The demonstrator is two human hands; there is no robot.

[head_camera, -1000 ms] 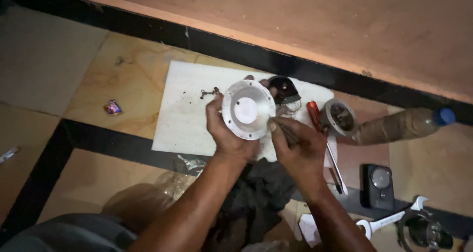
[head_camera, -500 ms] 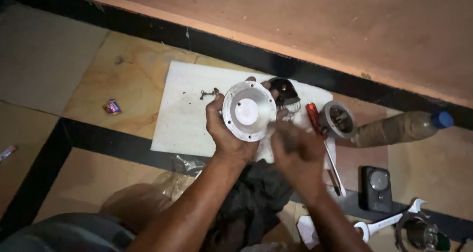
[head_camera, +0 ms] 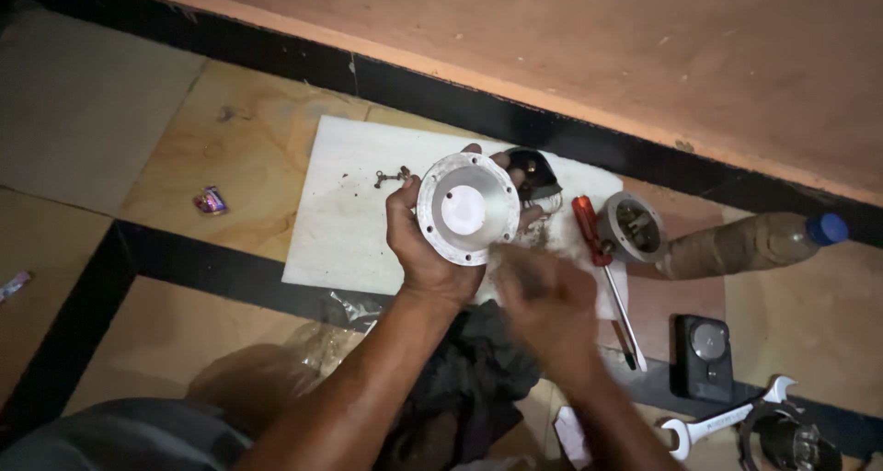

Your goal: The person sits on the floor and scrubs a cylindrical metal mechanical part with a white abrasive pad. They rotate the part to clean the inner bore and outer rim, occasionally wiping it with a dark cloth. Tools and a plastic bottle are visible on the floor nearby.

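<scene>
Left hand (head_camera: 425, 250) fingers are being wrapped around the round white flanged metal housing (head_camera: 467, 209), which is being held up above the white rectangular sheet (head_camera: 340, 218) spread on the tiled floor. Small dark screws (head_camera: 391, 176) are lying on the sheet just left of the housing. Just below and to the right, the right hand (head_camera: 543, 301) is being blurred by motion, so its grip cannot be told. Further right, a red-handled screwdriver (head_camera: 602, 269) is resting on the sheet's edge, beside a grey metal ring-shaped part (head_camera: 633, 226).
</scene>
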